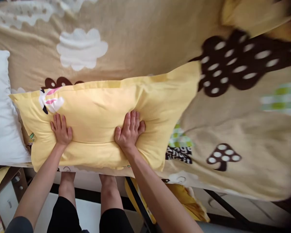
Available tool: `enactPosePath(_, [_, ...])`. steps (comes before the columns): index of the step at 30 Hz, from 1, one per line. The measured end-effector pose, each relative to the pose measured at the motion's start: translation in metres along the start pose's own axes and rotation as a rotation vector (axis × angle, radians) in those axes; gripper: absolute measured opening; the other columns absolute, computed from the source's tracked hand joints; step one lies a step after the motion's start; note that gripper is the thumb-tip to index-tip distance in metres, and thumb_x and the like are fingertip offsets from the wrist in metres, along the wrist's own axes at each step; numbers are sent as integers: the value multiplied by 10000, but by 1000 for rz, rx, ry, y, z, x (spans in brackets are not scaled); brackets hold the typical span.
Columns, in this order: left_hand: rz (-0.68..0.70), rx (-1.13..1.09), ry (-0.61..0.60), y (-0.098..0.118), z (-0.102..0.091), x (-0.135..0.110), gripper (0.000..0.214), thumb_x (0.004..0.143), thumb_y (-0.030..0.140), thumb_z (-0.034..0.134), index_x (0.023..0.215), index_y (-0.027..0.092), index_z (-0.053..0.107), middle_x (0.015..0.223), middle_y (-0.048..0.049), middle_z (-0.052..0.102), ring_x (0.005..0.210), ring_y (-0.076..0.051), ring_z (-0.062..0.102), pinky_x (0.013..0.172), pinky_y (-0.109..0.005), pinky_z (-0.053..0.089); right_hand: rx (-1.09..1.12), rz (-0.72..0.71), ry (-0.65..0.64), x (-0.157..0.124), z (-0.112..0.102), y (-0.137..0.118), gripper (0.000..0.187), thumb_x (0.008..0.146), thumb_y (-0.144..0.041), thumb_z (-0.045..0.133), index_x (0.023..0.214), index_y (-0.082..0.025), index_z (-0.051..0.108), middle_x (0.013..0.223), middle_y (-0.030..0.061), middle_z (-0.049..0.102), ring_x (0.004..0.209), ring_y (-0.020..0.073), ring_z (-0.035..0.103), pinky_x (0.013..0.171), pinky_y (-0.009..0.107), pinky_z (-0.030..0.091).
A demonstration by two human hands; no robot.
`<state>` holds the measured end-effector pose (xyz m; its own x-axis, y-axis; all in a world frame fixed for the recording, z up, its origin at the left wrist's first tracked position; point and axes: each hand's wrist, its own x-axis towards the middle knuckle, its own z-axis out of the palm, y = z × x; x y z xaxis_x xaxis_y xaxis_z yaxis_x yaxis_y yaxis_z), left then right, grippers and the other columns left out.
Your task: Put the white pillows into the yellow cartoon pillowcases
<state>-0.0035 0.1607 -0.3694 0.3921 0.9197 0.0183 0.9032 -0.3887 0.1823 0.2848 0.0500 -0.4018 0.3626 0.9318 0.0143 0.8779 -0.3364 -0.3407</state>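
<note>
A yellow pillow (94, 113) with a white and pink cartoon print near its left end lies lengthwise on the bed, close to the front edge. My left hand (62, 130) presses flat on its left part, fingers stretched out. Right of the pillow's middle, my right hand (130, 130) pushes down into the fabric with its fingers extended, and creases run out from around it. The pillow's right end is a flatter flap of cloth. Both palms face down against the pillow and are hidden.
A tan bedsheet (145, 42) with cloud and mushroom prints covers the bed. A white pillow (5, 110) sits at the left, and yellow cloth (254, 16) lies at the far right. Below the bed edge are a dark bar (140, 204), more yellow fabric (188, 200) and a small cabinet (8, 200).
</note>
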Motion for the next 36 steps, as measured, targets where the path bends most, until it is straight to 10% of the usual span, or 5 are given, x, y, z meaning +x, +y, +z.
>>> enactPosePath(9, [-135,122,-270,-118,-13,-137,637,935,352,327,1386,-87,428,1475,-352,370,1484,-403,178,1138,-635,215,-89,29,-149,-109,6,95,653,930,-312,279,1515,-28,213,1476,264,423,1394,332,374,1115,516,197])
enactPosePath(17, [-290,32,-132,-144,-52,-141,530,980,335,313,1445,123,453,1501,-207,434,1396,-290,420,1140,-505,316,-53,347,-166,-128,-39,107,575,964,-376,223,1434,-128,443,1450,216,490,1333,340,465,1055,559,298])
enactPosePath(22, [6,-69,286,-45,-100,-65,626,945,232,476,1541,210,287,1570,-134,347,1462,-242,317,1191,-422,286,85,199,161,-69,-81,-35,585,984,-290,347,1553,-204,241,1536,178,388,1407,311,389,1074,521,289])
enactPosePath(27, [133,-13,13,79,-44,-3,593,962,236,424,1540,239,289,1551,-92,381,1478,-235,281,1241,-484,39,126,-139,10,-28,-35,-129,563,1002,-247,369,1550,-263,242,1502,87,464,1388,208,421,1140,431,176])
enactPosePath(36, [-72,80,-106,-52,-38,-130,526,977,345,355,1431,113,481,1444,-198,504,1411,-276,405,1197,-515,187,23,-110,-36,-132,-33,49,534,964,-283,403,1492,-206,392,1328,114,634,1235,239,577,1095,403,292])
